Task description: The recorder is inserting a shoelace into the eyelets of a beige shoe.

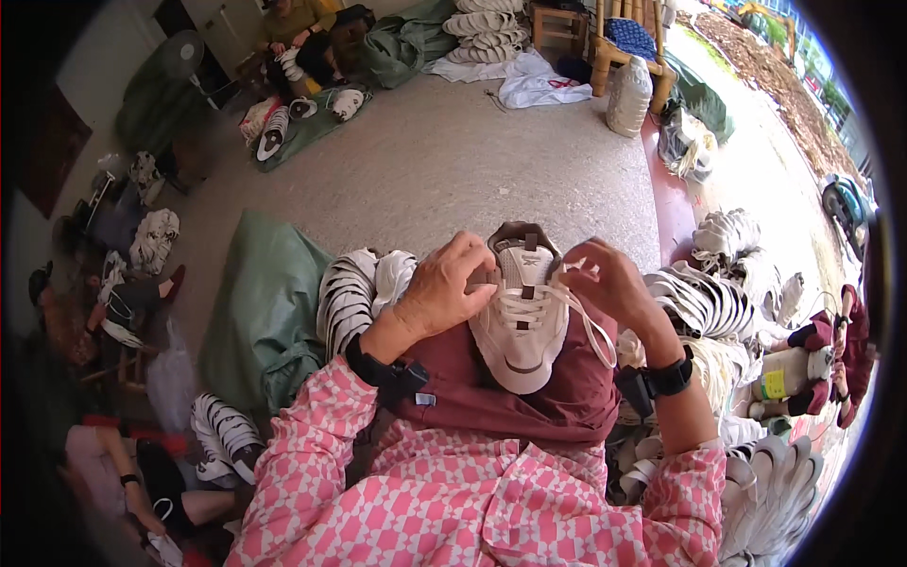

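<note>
On my lap, over dark red cloth, lies a cream sneaker (529, 352) with its toe toward me and its dark-lined opening away. A white shoelace (593, 328) runs across its front, and a loose length loops down on the right side. My left hand (449, 288) is closed at the sneaker's left edge, thumb and fingers bent together by the eyelets. On the opposite edge my right hand (612, 286) pinches close to where the loose lace leaves the eyelets. The exact fingertip contact is partly hidden on both sides.
Stacked white shoe uppers (704, 300) rise at my right, with another stack (348, 298) at my left beside a green sack (260, 302). Other people (128, 302) sit working at left, far back and right. A large plastic bottle (630, 97) stands by a bamboo chair (605, 61).
</note>
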`<state>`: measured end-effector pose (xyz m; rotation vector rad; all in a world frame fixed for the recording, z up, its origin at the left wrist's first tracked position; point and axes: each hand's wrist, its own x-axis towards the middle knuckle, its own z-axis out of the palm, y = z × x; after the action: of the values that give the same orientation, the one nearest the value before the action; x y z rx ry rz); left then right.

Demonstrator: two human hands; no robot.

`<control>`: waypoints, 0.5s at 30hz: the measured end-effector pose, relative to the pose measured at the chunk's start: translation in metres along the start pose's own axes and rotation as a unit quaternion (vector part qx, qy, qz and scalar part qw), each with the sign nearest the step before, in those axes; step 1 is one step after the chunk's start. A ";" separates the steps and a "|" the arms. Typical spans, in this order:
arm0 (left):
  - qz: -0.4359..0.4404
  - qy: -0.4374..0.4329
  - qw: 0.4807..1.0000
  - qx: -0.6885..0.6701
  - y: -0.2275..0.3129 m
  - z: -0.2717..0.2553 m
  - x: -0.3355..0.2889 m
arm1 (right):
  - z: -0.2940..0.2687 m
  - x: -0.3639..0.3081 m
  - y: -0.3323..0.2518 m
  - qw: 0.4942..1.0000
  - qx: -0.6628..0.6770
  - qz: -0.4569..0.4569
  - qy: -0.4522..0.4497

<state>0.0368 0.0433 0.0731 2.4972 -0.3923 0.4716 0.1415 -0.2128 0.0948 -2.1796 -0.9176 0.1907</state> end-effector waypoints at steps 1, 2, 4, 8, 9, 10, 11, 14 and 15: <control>0.001 0.017 0.999 -0.041 -0.001 -0.004 0.002 | -0.001 0.004 -0.004 0.997 0.014 -0.065 0.045; 0.003 -0.030 0.999 -0.044 -0.005 -0.010 0.006 | 0.000 0.010 -0.008 0.997 0.013 -0.068 0.039; -0.012 -0.088 0.991 -0.096 -0.009 -0.016 0.015 | 0.012 0.023 -0.017 0.969 0.104 -0.225 0.001; -0.004 -0.166 0.979 -0.119 -0.018 -0.023 0.026 | 0.039 0.042 -0.024 0.958 0.148 -0.228 -0.090; -0.001 -0.192 0.976 -0.102 -0.021 -0.023 0.027 | 0.043 0.045 -0.023 0.959 0.124 -0.237 -0.089; -0.004 -0.189 0.977 -0.102 -0.023 -0.023 0.028 | 0.046 0.046 -0.021 0.966 0.088 -0.227 -0.088; 0.009 -0.194 0.974 -0.116 -0.025 -0.022 0.028 | 0.047 0.047 -0.019 0.959 0.100 -0.247 -0.094; 0.021 -0.192 0.973 -0.130 -0.029 -0.016 0.022 | 0.047 0.045 -0.015 0.970 0.087 -0.212 -0.082; 0.022 -0.185 0.974 -0.128 -0.029 -0.014 0.019 | 0.046 0.046 -0.014 0.968 0.077 -0.221 -0.092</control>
<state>0.0616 0.0714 0.0778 2.3199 -0.6130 -0.0350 0.1492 -0.1487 0.0786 -1.7846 -1.4195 0.2397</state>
